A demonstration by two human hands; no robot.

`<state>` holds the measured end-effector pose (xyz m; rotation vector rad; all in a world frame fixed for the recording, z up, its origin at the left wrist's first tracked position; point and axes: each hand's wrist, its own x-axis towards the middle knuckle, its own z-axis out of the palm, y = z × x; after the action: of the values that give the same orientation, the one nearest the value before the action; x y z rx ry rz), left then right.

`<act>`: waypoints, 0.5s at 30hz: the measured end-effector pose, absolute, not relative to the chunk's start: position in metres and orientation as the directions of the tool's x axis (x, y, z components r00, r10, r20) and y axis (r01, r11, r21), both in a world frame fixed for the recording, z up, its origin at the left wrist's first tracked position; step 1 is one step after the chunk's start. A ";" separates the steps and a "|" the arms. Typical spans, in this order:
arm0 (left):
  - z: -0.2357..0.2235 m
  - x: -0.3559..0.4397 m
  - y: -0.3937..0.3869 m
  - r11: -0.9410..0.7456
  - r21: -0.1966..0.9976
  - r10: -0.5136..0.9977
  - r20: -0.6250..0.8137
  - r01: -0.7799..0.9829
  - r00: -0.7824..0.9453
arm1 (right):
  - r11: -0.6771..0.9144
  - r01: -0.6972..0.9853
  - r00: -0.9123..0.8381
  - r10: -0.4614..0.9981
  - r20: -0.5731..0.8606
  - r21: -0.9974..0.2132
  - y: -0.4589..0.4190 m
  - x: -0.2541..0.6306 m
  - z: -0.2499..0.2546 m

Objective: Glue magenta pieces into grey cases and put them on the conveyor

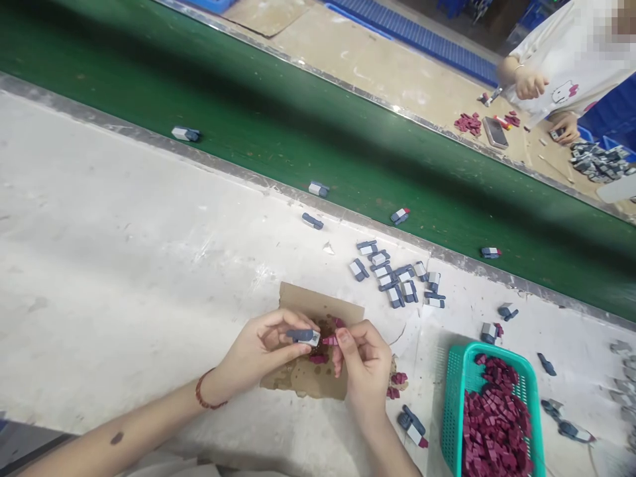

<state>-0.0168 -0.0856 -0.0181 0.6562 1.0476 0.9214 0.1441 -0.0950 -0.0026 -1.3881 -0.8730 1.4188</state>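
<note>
The left hand [258,348], nearly closed at six o'clock, is pinching a blue-and-white part [302,336] by its sides; the right hand [368,371] is gripping a ridged maroon piece [330,340] between fingertips. Both are probably handling as light and stiff, the piece favouring an outer-end hold. Cardboard [318,384] is lying beneath; a green belt [268,112] is stretching beyond at twelve.

Left hand [278,339] holds blue-grey piece [304,336]; right hand [366,361], maroon piece [330,340].
</note>
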 end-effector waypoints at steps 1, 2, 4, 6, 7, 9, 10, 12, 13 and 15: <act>-0.018 -0.017 -0.085 0.488 0.809 0.872 -0.436 -0.328 0.222 | -0.284 -0.136 0.080 0.952 -0.296 -0.949 -0.096 0.144 -0.003; -0.017 -0.017 -0.085 0.511 0.789 0.858 -0.448 -0.340 0.250 | -0.252 -0.131 0.079 0.961 -0.263 -0.959 -0.096 0.145 -0.003; -0.017 -0.017 -0.084 0.572 0.734 0.818 -0.477 -0.366 0.322 | -0.188 -0.124 0.061 0.979 -0.197 -0.974 -0.097 0.148 -0.004; -0.016 -0.017 -0.083 0.608 0.692 0.791 -0.488 -0.389 0.369 | -0.157 -0.119 0.021 0.987 -0.160 -0.980 -0.096 0.152 -0.005; -0.015 -0.017 -0.083 0.616 0.681 0.785 -0.489 -0.397 0.380 | -0.155 -0.115 -0.003 0.988 -0.155 -0.981 -0.096 0.154 -0.005; -0.014 -0.017 -0.083 0.618 0.675 0.784 -0.485 -0.403 0.389 | -0.164 -0.098 -0.049 0.986 -0.160 -0.982 -0.095 0.157 -0.005; -0.013 -0.017 -0.083 0.618 0.676 0.783 -0.483 -0.401 0.392 | -0.168 -0.085 -0.067 0.984 -0.162 -0.982 -0.095 0.159 -0.004; -0.012 -0.018 -0.083 0.625 0.679 0.776 -0.487 -0.386 0.400 | -0.166 -0.054 -0.099 0.982 -0.160 -0.985 -0.094 0.161 -0.004; -0.012 -0.019 -0.083 0.629 0.681 0.772 -0.492 -0.374 0.403 | -0.162 -0.036 -0.116 0.981 -0.156 -0.986 -0.094 0.162 -0.003; -0.012 -0.020 -0.084 0.641 0.685 0.761 -0.505 -0.347 0.409 | -0.144 0.007 -0.151 0.978 -0.143 -0.990 -0.093 0.163 -0.001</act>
<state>-0.0203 -0.0837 -0.0120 0.5268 0.9005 0.7398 0.1627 -0.0932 -0.0013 -1.2369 -1.2462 1.4315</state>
